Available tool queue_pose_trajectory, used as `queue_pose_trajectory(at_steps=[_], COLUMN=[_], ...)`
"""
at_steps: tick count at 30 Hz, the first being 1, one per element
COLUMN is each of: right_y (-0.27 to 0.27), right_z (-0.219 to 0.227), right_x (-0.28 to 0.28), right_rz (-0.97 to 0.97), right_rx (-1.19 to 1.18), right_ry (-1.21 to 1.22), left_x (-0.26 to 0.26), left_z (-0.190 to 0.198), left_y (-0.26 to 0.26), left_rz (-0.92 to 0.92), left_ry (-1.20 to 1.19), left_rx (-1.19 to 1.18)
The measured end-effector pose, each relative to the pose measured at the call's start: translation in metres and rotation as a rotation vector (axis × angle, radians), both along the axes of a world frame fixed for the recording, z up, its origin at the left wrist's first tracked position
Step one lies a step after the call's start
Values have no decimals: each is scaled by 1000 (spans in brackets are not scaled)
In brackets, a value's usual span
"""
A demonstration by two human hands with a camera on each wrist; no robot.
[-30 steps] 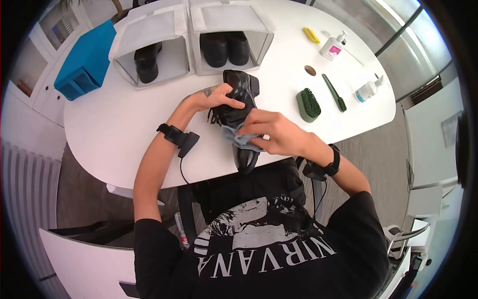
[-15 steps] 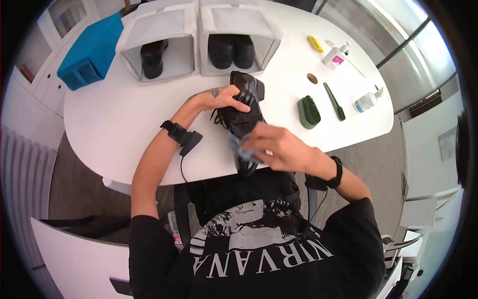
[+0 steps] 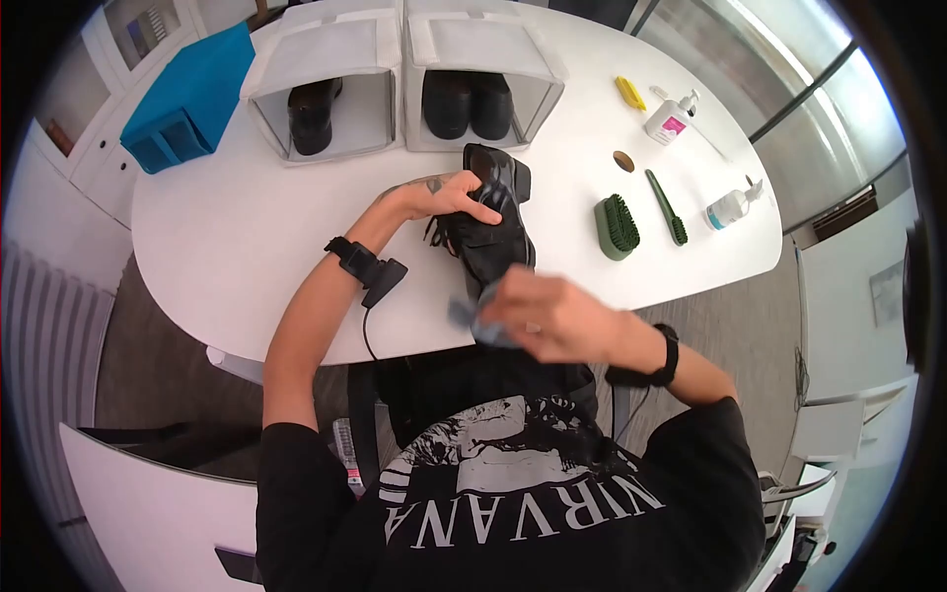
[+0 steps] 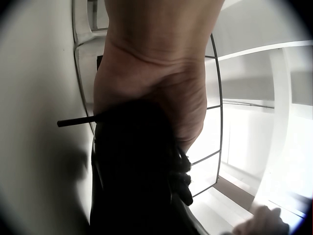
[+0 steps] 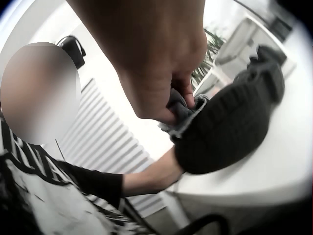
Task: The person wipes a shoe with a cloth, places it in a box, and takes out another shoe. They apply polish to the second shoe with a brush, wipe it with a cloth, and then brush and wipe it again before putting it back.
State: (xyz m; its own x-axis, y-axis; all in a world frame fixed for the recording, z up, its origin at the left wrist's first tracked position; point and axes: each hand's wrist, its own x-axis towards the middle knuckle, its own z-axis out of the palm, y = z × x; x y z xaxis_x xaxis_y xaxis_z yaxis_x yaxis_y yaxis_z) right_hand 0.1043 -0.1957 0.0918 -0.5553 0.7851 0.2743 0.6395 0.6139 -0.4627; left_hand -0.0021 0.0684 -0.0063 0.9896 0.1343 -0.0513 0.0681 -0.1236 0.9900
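Note:
My left hand (image 3: 452,195) grips a black lace-up shoe (image 3: 485,247) near its heel end, thumb laid over the upper. The shoe is held over the white table with its toe towards my body. My right hand (image 3: 554,314) pinches a grey-blue cloth (image 3: 462,315) against the toe, which cloth and hand mostly hide in the head view. From the right wrist, the cloth (image 5: 188,119) is bunched between thumb and fingers beside the dark ridged sole (image 5: 225,127). The left wrist view has the shoe (image 4: 137,171) very dark, with a lace end sticking out.
On the white table (image 3: 237,257) a green-backed brush (image 3: 618,227) and a slim green brush (image 3: 667,208) lie to the right, near two pump bottles (image 3: 672,120) and a yellow object (image 3: 629,94). Behind stand two open-front boxes (image 3: 326,49) with black shoes and a blue box (image 3: 189,99).
The right hand with the cloth has slid down along the shoe from its middle to the toe. The left hand keeps its grip on the shoe. The head view has shifted slightly.

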Motion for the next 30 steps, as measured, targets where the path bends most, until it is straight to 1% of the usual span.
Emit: queue_pose_trajectory(at_steps=[1,2,3,5,6,7,9,10,13,14,16,17,18,19,20,21,22,23,24,25,27,28,30], right_y=[-7,-4,7,33,45,59,93,106,123,121,94,85,85,92,106,122,139,151,151,149,120,103,98], right_z=[-3,-2,-1,-11,-14,-16,-31,-36,-38,-45,-29,-20,-21,-28,-33,-39,-44,-41,-41,-40,-29,-9,-12], right_x=[-6,-3,6,37,46,53,66,69,68,68,48,42,44,48,57,66,79,83,81,78,50,37,34], right_rz=[65,17,-18,-230,-267,-300,-288,-282,-430,-294,-250,-226,-130,-143,-158,-175,-213,-289,-268,-243,-105,-104,-9], right_rx=[-59,-82,18,88,83,80,143,174,-23,101,-100,-203,-88,-33,26,88,126,177,161,143,7,-215,-116], right_ry=[26,58,55,7,34,62,9,-16,152,99,145,168,124,84,42,1,13,-10,1,11,73,94,93], left_x=[3,4,-1,-7,-8,-8,-12,-10,-9,-9,-13,-14,-15,-15,-14,-13,-12,-9,-10,-10,-14,-15,-16], left_z=[-17,-23,-21,-20,-27,-23,-11,-17,-30,-28,-23,-23,-24,-22,-18,-20,-22,-20,-14,-15,-22,-23,-13], left_y=[4,10,8,1,3,2,1,1,6,8,4,4,8,10,8,6,6,5,-1,1,7,11,6], left_rz=[4,-14,70,226,187,193,218,280,338,350,381,364,345,322,354,348,341,335,388,373,349,326,344], left_ry=[-56,40,63,108,107,127,167,172,92,116,171,186,201,218,222,221,218,210,195,209,240,279,297], left_rx=[57,54,57,65,-33,-241,-656,-577,-553,-553,-576,-565,-551,-533,-573,-550,-525,-500,-484,-485,-497,-528,-501])
